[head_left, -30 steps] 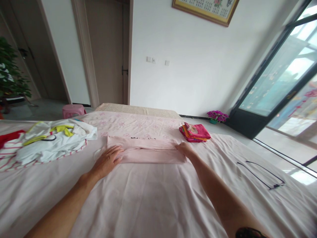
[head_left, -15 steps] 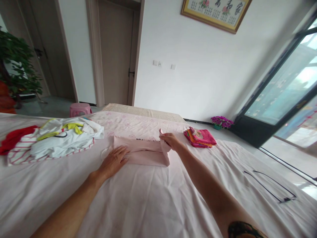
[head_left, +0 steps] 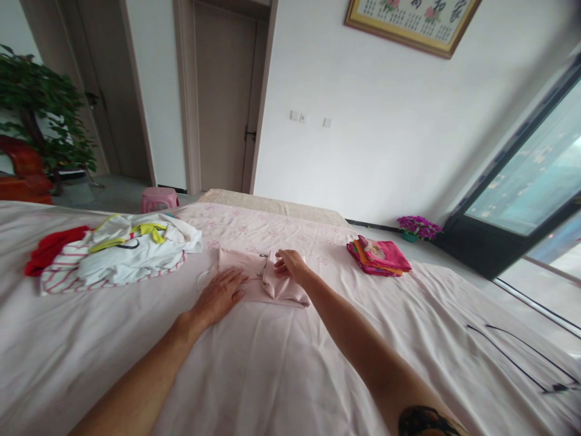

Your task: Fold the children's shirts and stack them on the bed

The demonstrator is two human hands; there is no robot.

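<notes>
A light pink garment (head_left: 247, 295) with dark print lies folded into a flat rectangle on the bed sheet. Its right part is turned over toward the middle, and that flap is puffed and creased. My left hand (head_left: 222, 295) rests flat on the garment's left part, fingers stretched out. On the turned-over flap is my right hand (head_left: 290, 265), its fingers loosely bent and apart close to the fold's edge. The fingertips appear clear of the cloth edge. Part of the print is hidden under the flap.
A loose heap of white, striped and red clothes (head_left: 131, 254) lies at left. To the right sit a stack of folded pink and orange clothes (head_left: 384, 257) and dark-framed glasses (head_left: 521, 357). Beyond the bed stand a pink stool (head_left: 160, 198) and purple flowers (head_left: 420, 227).
My right hand has carried the garment's right edge leftward and laid it over the middle; its fingers have loosened. My left hand stays pressed on the left part. The view has turned slightly left.
</notes>
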